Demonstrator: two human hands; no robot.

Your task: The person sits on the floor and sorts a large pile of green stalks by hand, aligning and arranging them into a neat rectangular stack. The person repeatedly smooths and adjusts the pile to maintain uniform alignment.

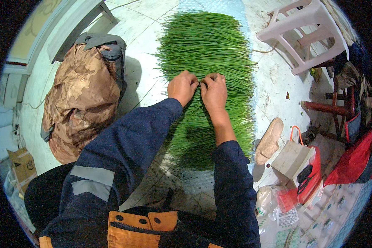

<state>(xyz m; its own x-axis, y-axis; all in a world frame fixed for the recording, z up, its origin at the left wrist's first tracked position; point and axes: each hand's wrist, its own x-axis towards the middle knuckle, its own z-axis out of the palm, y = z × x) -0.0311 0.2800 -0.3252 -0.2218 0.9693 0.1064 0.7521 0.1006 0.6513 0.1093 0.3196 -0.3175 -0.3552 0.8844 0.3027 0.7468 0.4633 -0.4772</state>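
Observation:
A long bed of green chives point(204, 46) lies in layers on the floor in front of me, its blades running crosswise. Over its middle, my left hand point(183, 87) has its thumb and fingers pinched together. My right hand point(214, 91) mirrors it just to the right, fingers curled and thumb bent inward. The two sets of fingertips nearly meet, and a small dark strand-like bit shows between them. Most of what they pinch is hidden by the fingers. Beneath the chives a pale blue plastic sheet point(212, 5) shows at the far end.
To the left stands a brown cloth-covered bundle point(83, 90), near a grey bench point(77, 29). On the right are a white plastic stool point(300, 23), a red wooden stool point(328, 108), a tan slipper point(269, 141), a paper bag point(293, 159) and clear plastic bags point(266, 201). A cardboard box point(23, 167) sits far left.

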